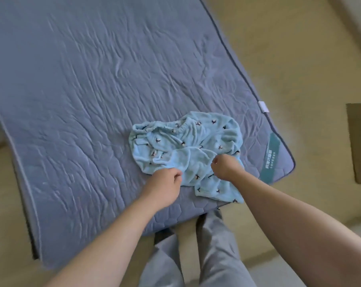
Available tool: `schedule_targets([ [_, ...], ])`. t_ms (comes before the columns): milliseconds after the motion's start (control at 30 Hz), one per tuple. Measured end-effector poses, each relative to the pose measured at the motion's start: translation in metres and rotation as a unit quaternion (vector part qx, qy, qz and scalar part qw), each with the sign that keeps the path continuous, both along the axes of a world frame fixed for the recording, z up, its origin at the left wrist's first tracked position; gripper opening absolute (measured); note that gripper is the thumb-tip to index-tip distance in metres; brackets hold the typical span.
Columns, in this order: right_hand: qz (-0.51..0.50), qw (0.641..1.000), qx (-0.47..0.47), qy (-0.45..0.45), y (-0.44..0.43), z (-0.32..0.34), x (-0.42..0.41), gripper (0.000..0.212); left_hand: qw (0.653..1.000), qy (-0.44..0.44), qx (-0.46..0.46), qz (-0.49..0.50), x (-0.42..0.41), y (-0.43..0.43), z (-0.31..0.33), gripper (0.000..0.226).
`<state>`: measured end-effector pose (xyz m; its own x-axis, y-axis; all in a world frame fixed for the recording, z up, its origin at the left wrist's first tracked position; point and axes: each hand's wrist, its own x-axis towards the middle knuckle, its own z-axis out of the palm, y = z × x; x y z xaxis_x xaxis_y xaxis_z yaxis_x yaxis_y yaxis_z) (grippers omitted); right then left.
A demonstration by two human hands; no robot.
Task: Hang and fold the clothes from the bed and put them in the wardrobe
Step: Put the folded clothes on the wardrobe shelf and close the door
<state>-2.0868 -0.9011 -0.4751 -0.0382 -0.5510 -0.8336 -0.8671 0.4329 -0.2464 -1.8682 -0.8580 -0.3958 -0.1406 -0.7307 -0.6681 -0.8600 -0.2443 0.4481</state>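
- Below both hands, nearest to the camera, the person's legs in grey trousers stand against the mattress edge.
- The left hand and right hand are near each other, and each pinches the near edge of the light blue pyjama garment with curled fingers.
- Beyond the hands this garment lies crumpled on the blue-grey quilted mattress, with its elastic waistband on the far side.
- Right of the right hand, a teal label sits on the mattress.

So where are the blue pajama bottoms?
Head view: the blue pajama bottoms lie crumpled on the mattress near its right corner, by the teal label, left hand and right hand pinching them.
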Motion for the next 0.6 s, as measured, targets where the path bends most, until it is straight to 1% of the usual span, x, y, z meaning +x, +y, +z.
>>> schedule_targets([
  [33,0.023,1.000,0.003,0.000,-0.016,-0.017,0.002,0.017,1.000,0.009,-0.002,0.027,-0.001,-0.002,-0.011,0.027],
  [167,0.141,0.989,-0.043,0.010,-0.079,-0.084,0.028,0.029,0.994,0.019,-0.006,0.112,0.001,-0.019,-0.064,0.029],
  [267,0.236,0.967,-0.095,0.010,-0.122,-0.138,0.058,0.039,0.988,0.016,-0.009,0.152,0.004,-0.032,-0.106,0.029],
  [300,0.263,0.957,-0.117,0.021,-0.135,-0.157,0.068,0.042,0.987,0.016,-0.010,0.162,0.006,-0.035,-0.119,0.028],
  [367,0.313,0.937,-0.145,0.055,-0.158,-0.191,0.085,0.054,0.984,0.022,-0.014,0.174,0.009,-0.035,-0.142,0.028],
  [400,0.341,0.926,-0.144,0.070,-0.168,-0.205,0.092,0.062,0.984,0.026,-0.015,0.178,0.012,-0.033,-0.151,0.028],
  [467,0.387,0.911,-0.107,0.093,-0.183,-0.229,0.097,0.074,0.981,0.029,-0.011,0.189,0.017,-0.026,-0.163,0.028],
  [500,0.396,0.909,-0.084,0.103,-0.188,-0.238,0.097,0.074,0.981,0.028,-0.009,0.193,0.019,-0.021,-0.167,0.029],
  [600,0.399,0.907,-0.061,0.122,-0.194,-0.242,0.098,0.060,0.981,0.018,-0.008,0.194,0.028,-0.013,-0.171,0.029],
])
